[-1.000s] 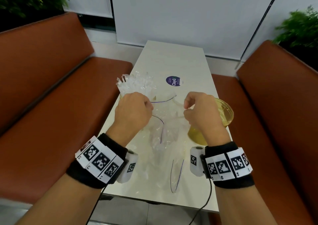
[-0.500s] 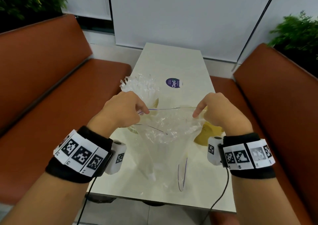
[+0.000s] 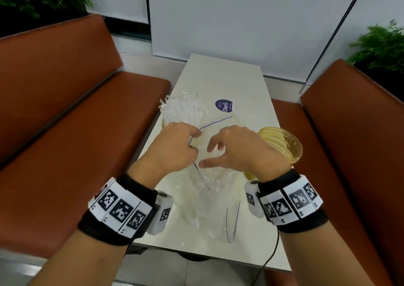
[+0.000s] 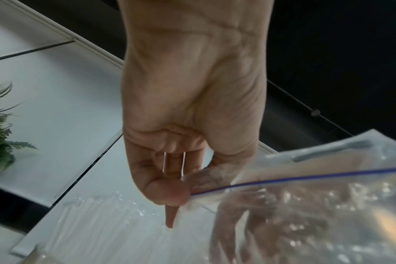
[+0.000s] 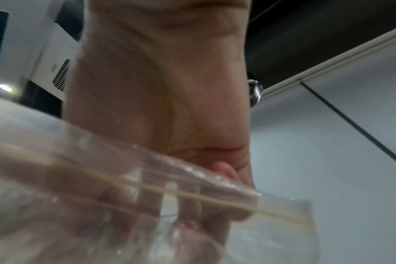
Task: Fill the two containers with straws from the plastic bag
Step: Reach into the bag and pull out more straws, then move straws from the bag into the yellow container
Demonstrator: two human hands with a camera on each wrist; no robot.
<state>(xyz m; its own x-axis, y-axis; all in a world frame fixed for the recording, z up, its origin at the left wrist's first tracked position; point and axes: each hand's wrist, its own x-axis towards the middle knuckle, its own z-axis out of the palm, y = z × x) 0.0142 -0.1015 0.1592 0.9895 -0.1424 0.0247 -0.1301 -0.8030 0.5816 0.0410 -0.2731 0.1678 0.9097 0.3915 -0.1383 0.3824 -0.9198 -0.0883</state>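
Since half a second ago, we see the right hand (image 3: 238,150) has let go of the bag's rim and come in over its mouth, while the left hand (image 3: 175,148) has drawn in nearer to it. We see the left hand pinching the rim of the bag (image 3: 209,183) by its blue zip line, thumb against curled fingers; the left wrist view shows this pinch (image 4: 176,189) plainly. The right hand is spread, fingers loosely bent and thumb out, reaching down into the bag's open mouth; in the right wrist view its fingers (image 5: 192,210) show blurred through the clear plastic, and we cannot tell whether they have hold of any straw.

The bag stands crumpled on the near half of the table (image 3: 229,78), between the two wrists. Behind the left hand one container (image 3: 164,124) holds a thick bunch of straws (image 3: 183,108) that fan upward. The second container (image 3: 282,143), amber and see-through, lies tilted at the table's right edge, just beside the right hand, with its mouth toward us.

We see a narrow, pale table with a round purple sticker (image 3: 224,105) past the bag. Brown benches (image 3: 65,111) run along both sides. Beyond the far end hang white blinds (image 3: 240,19), and green plants (image 3: 378,47) sit in both upper corners.
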